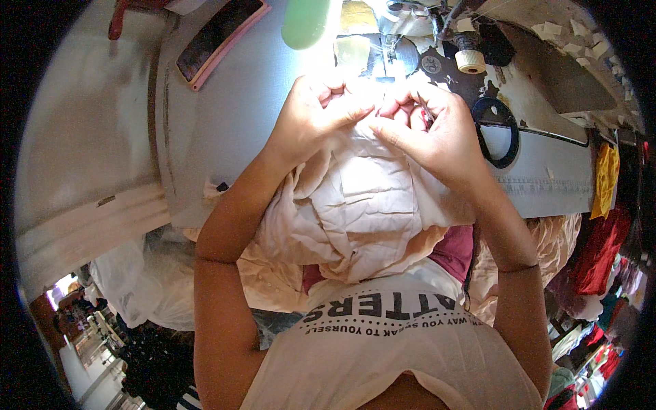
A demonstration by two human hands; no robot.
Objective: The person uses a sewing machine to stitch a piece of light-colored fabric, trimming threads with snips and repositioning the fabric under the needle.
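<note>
Pinching cream cloth (365, 195) in L hand (318, 113), bunched at front edge of grey table (242, 130); pinching same edge in R hand (441, 126), plus small dark/red tool (426, 116). Prob. mid-job; can't tell amt done/left thru glare.

Off-white shirt (383, 352), bold dark lettering (398, 305), dotted line (386, 321).

Free tabletop (232, 130) left of left hand (309, 113), sewing machine (403, 24) blocking ahead
</note>
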